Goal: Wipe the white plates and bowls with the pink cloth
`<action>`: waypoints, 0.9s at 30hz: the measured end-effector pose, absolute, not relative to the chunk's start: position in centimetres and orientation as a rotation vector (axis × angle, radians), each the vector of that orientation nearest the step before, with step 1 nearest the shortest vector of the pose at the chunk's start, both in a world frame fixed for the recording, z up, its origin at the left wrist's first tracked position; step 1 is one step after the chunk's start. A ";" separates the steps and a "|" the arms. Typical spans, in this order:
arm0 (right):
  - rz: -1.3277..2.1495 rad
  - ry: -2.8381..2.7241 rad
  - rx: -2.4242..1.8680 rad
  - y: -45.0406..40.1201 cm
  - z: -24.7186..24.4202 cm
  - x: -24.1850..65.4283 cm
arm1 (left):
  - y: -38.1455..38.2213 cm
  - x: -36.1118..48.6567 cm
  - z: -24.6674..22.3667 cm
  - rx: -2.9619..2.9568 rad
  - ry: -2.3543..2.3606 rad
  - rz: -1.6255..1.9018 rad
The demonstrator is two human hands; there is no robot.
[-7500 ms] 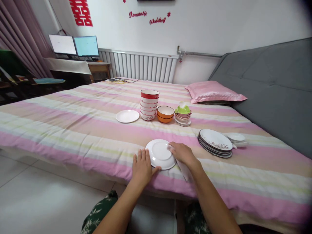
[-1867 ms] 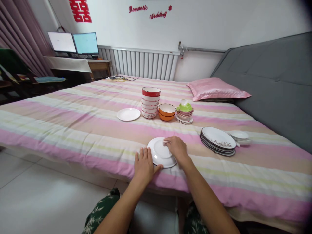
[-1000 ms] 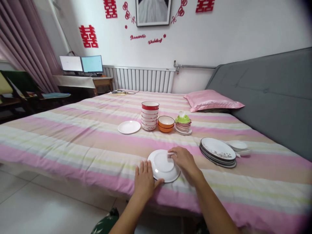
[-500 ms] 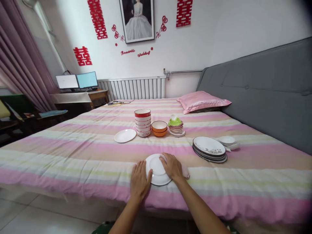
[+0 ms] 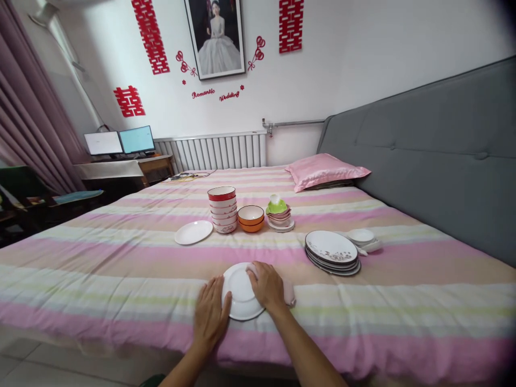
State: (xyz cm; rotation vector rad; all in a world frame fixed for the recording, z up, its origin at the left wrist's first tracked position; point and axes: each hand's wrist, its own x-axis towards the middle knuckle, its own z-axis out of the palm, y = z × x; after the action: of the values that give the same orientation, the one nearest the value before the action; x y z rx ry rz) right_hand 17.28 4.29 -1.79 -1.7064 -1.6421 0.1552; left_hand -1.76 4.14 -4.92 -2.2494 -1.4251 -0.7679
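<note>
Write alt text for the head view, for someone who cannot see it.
A person's left hand touches an upturned white plate on a striped bedspread, while the right hand holds a pale cloth against the plate. Farther back are stacked bowls, stacked plates and a pink pillow.

There are one overturned plate, two orange bowls, two monitors, one pink pillow.

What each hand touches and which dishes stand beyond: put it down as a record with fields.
Left hand: against the left edge of a round, glossy white plate, lying underside up
Right hand: on that plate, holding a pale pink cloth
Beyond, left to right: flat white plate; tall stack of red-and-white bowls; two nested orange bowls
Surface: pink, white and beige striped fabric bedcover
</note>
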 end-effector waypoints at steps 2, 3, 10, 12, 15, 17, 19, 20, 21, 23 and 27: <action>0.167 -1.644 -1.679 4.4 -1.7 17.4 | 4.1 -1.7 -4.8 -2.248 -1.425 -0.752; 0.174 -1.640 -1.665 4.4 -1.6 17.4 | 4.1 -1.7 -4.7 -2.255 -1.413 -0.741; 0.310 -1.598 -1.549 4.7 -1.9 18.3 | 4.5 -1.7 -5.0 -2.259 -1.351 -0.709; 0.351 -1.591 -1.528 4.8 -1.9 18.6 | 4.7 -1.7 -5.2 -2.262 -1.361 -0.699; 0.390 -1.589 -1.519 4.9 -1.8 18.9 | 4.9 -1.7 -5.3 -2.282 -1.377 -0.698; 0.400 -1.585 -1.526 4.9 -1.8 19.0 | 4.9 -1.7 -5.3 -2.285 -1.375 -0.706; 0.402 -1.585 -1.525 4.9 -1.8 19.1 | 4.9 -1.6 -5.4 -2.278 -1.369 -0.720; 0.396 -1.583 -1.522 4.8 -1.8 19.0 | 4.9 -1.6 -5.4 -2.272 -1.366 -0.726; 0.389 -1.578 -1.518 4.7 -1.8 19.0 | 4.8 -1.5 -5.4 -2.264 -1.363 -0.733; 0.373 -1.570 -1.512 4.6 -1.9 18.9 | 4.8 -1.5 -5.4 -2.254 -1.352 -0.738; 0.327 -1.557 -1.547 4.3 -1.9 18.6 | 4.8 -1.4 -5.4 -2.244 -1.348 -0.751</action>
State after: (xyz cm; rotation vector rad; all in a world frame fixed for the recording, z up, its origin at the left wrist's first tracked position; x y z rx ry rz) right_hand 18.56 4.33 -1.87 -1.5469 -1.5566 0.3270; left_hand -1.38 4.81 -5.38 -2.2440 -1.3482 -0.7512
